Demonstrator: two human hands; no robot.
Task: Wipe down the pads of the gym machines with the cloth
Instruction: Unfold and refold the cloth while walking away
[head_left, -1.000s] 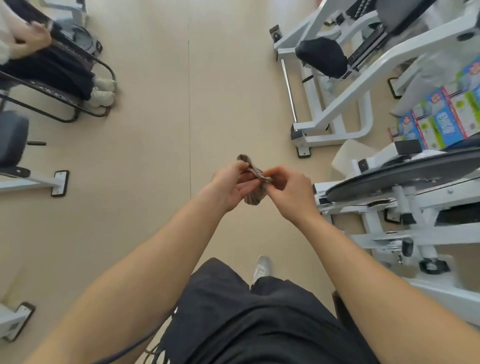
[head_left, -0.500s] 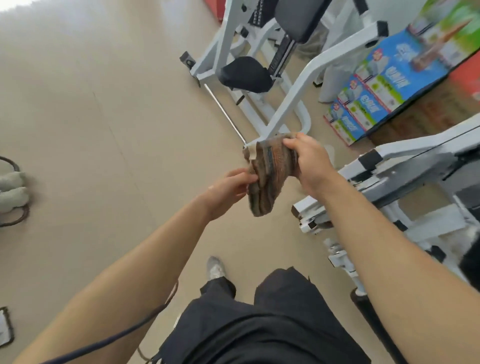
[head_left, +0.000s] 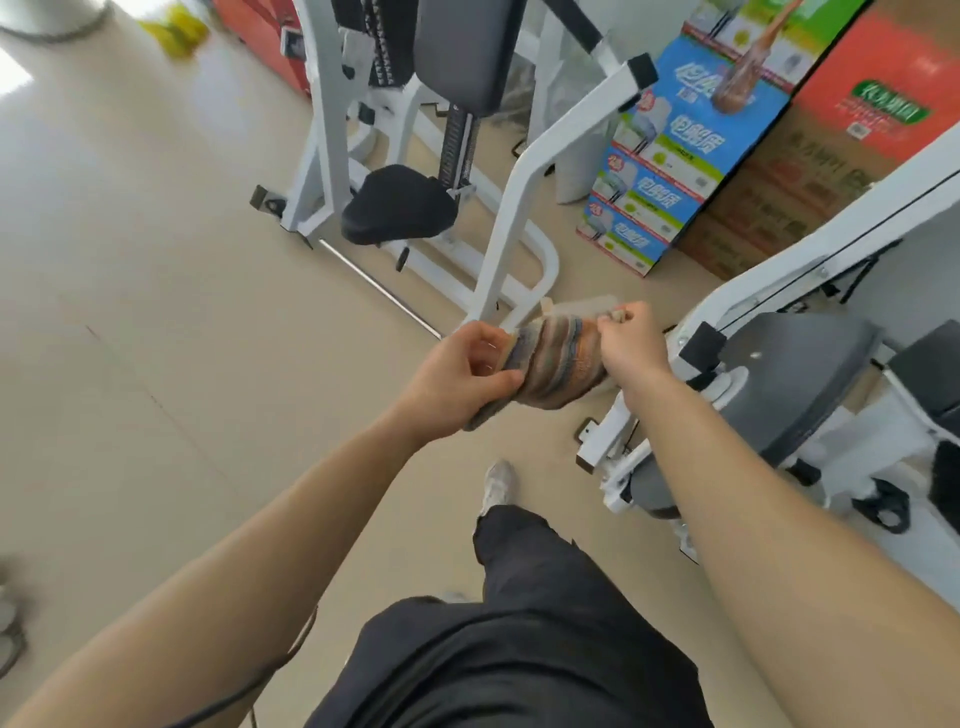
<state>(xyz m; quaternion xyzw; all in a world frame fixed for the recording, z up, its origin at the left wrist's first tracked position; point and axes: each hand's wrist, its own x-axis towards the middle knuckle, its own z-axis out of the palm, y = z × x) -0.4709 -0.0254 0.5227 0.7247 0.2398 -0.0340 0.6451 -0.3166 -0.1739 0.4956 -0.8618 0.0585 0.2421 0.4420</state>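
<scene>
While the person's dark trousers (head_left: 519, 654) are filling the bottom of the head view and one pale shoe (head_left: 497, 483) is stepping onto the beige floor (head_left: 156, 312), both bare forearms are reaching forward over that floor. Between them the striped cloth (head_left: 553, 369) is hanging in the air, bunched and folded, in bands of brown, orange and grey. The left hand (head_left: 457, 384) is clamping the cloth's left edge between thumb and curled fingers, and the right hand (head_left: 631, 345) is pinching its upper right corner with fingers closed together, so the fabric is sagging between the two grips, touching no machine.

Just to the right of the right forearm, a white-framed machine (head_left: 779, 291) is standing with a grey pad (head_left: 795, 384) lying close beside the arm and a second dark pad (head_left: 930, 364) showing at the frame's edge.

Farther ahead, beyond the cloth, another white machine (head_left: 514, 223) is carrying a black seat pad (head_left: 397, 205) low down and a tall dark back pad (head_left: 462, 52) above it, both well apart from the hands.

Against the far right, blue printed boxes (head_left: 670, 156) are leaning in a stack beside brown and red cartons (head_left: 831, 130).
</scene>
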